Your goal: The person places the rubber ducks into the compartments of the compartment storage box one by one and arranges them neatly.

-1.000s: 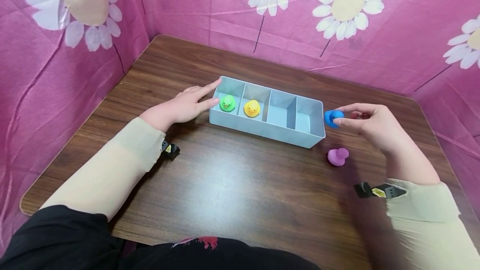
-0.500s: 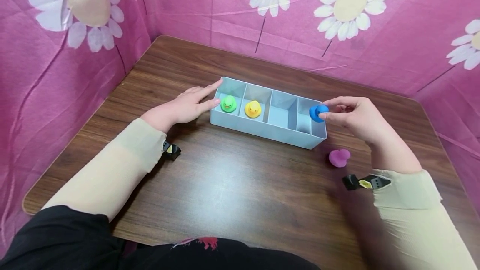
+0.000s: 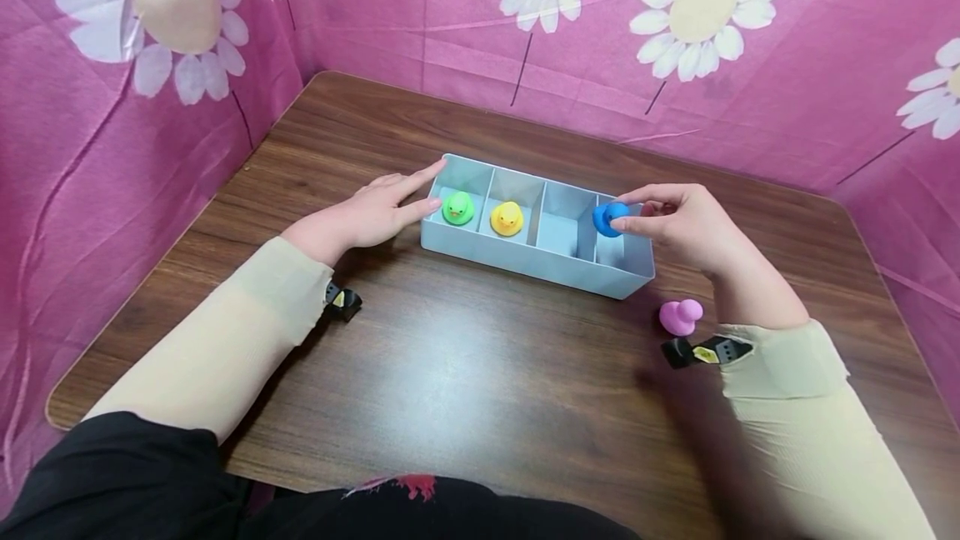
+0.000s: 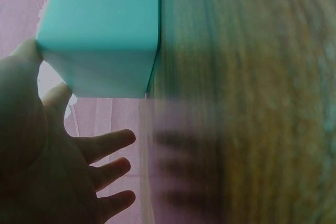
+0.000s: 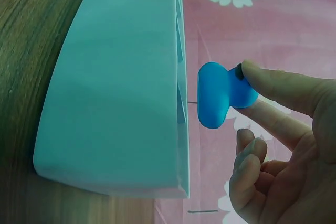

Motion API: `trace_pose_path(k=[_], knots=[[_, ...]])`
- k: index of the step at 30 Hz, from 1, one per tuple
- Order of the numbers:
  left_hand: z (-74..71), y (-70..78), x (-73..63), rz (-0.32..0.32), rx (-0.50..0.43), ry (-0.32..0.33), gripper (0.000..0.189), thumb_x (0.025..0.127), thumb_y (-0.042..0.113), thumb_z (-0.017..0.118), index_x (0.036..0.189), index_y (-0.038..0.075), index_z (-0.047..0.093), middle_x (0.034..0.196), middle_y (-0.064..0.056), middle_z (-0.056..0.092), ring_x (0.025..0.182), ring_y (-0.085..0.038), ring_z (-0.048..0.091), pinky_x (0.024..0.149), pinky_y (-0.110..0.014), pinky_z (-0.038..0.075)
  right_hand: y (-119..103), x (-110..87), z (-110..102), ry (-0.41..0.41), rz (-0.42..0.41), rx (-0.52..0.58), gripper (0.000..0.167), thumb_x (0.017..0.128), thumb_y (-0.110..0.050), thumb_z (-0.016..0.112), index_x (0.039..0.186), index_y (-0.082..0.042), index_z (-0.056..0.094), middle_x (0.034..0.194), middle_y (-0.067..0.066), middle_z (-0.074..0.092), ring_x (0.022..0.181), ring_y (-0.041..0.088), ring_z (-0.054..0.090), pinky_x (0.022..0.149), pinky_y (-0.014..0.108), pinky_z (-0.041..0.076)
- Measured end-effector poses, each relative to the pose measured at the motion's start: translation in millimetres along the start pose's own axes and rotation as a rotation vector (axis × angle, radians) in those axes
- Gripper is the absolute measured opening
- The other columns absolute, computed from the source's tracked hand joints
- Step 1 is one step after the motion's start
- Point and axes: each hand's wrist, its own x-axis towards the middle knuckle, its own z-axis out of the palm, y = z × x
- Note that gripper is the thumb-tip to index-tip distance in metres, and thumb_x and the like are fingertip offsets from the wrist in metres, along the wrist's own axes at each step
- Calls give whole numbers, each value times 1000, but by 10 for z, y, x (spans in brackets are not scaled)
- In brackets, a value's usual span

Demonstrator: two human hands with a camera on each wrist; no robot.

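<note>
Between thumb and forefinger my right hand (image 3: 678,223) pinches a blue rubber duck (image 3: 609,219) by its head. In the right wrist view the blue duck (image 5: 214,95) hangs just above the rim of the light blue divided box (image 3: 536,259). From the head, it overlaps the divider between the two right-hand compartments. My left hand (image 3: 367,211) touches the box's left end with straight thumb and forefinger; its other fingers (image 4: 113,145) are spread apart in the left wrist view. A green duck (image 3: 457,207) sits in the leftmost compartment, a yellow duck (image 3: 507,218) in the one beside it.
A pink-purple rubber duck (image 3: 680,317) rests on the brown wooden table (image 3: 420,373), right of the box and near my right wrist. Pink cloth (image 3: 420,7) with white daisies stands around the table's back and sides.
My right hand has carried the blue duck leftward, from outside the box's right end to over the divider of its right-hand compartments. The left hand stays at the box's left end.
</note>
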Motion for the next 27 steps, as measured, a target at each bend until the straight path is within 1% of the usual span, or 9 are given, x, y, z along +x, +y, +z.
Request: trace_pose_path(k=[4,12,20,27], knots=[[4,2,-1,1,9,1,66,99,66,33,155,51,3,162,-5,21,147,-37,11,114,-61,8,-32,25,45,-11,-7,-3,37,82,-24,84,114,-7,75,71,5,55,62,17,44,49,28,38],[11,-8,6,6,17,11,66,99,66,33,155,50,3,161,-6,22,147,-37,12,114,-61,9,-79,73,119,-50,15,18,38,81,-27,84,115,-10,75,74,7,58,64,18,47,50,29,44],[5,-17,9,-2,8,10,65,99,66,33,154,52,3,162,-6,22,147,-36,12,114,-60,8,-68,166,225,-91,13,78,36,82,-23,84,113,-7,75,71,6,56,58,15,44,47,26,39],[9,-33,21,2,6,11,65,99,66,34,154,52,3,162,-6,22,147,-37,12,114,-61,8,-60,212,290,-111,14,42,38,83,-25,83,115,-7,75,75,9,57,65,21,47,50,28,43]])
